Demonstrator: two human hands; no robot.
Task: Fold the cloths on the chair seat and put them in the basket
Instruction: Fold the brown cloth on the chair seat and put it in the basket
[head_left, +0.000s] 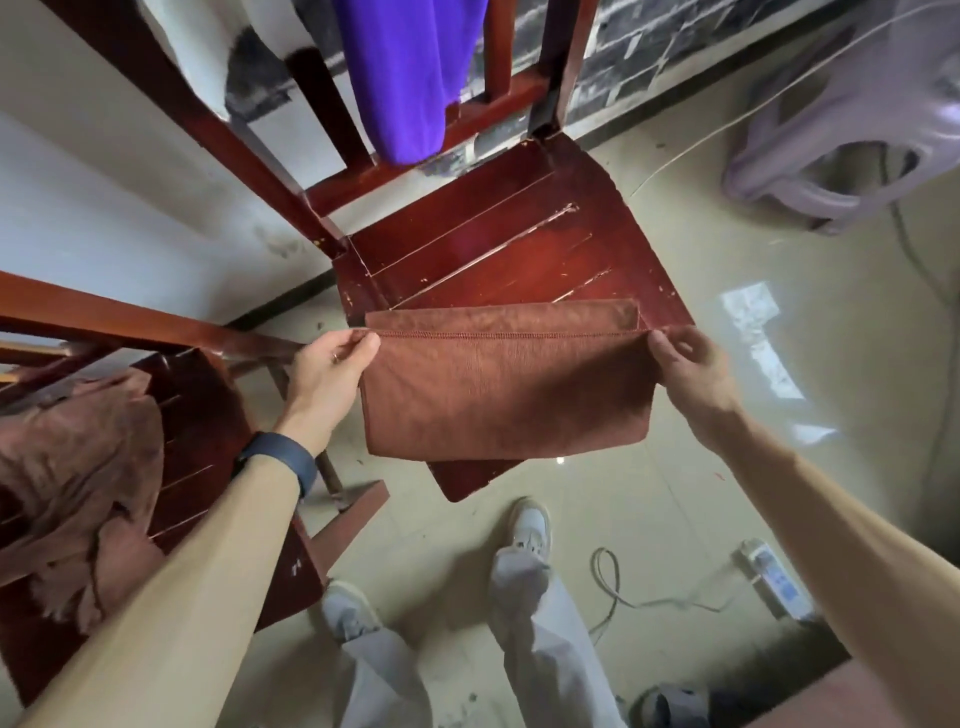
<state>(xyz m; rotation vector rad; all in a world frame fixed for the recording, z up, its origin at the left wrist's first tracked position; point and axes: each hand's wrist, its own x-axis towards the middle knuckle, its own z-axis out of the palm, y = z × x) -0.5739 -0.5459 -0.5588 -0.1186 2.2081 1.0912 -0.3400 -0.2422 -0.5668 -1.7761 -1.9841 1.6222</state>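
Observation:
A brown cloth (506, 395) hangs doubled over the front of the red wooden chair seat (498, 244), its far flap lying flat on the seat. My left hand (332, 364) pinches the cloth's left fold corner. My right hand (691, 364) pinches the right fold corner. Both hands hold the fold line taut and level. A heap of more brown cloths (72, 478) lies crumpled on a second red chair (208, 415) at the left. No basket is in view.
A purple cloth (410, 73) hangs over the chair back. A lilac plastic stool (852, 135) stands at the right. A power strip (774, 577) and its cable lie on the tiled floor. My feet in white shoes (530, 525) stand below the seat.

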